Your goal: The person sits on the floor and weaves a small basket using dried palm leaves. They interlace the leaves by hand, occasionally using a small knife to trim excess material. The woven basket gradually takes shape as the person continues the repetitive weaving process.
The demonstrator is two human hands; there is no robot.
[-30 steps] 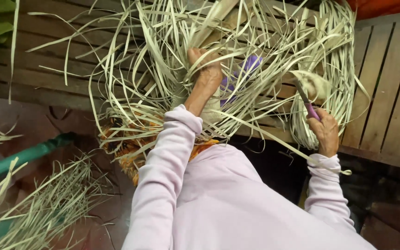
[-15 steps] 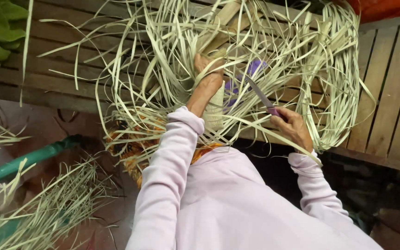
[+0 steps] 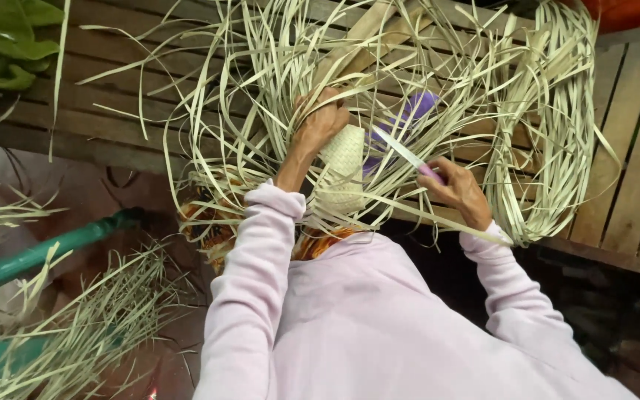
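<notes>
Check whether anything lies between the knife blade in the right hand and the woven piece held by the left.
Only loose pale strips cross the gap between knife and woven piece; nothing solid blocks it.

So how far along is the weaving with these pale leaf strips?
A small patch of woven mat already looks finished. In hand: the left hand grips the strips at its edge, and the right hand holds a knife with its blade toward the woven piece. Most is left: a big tangle of loose strips and a coiled bundle lie unwoven on the wooden slats.
</notes>
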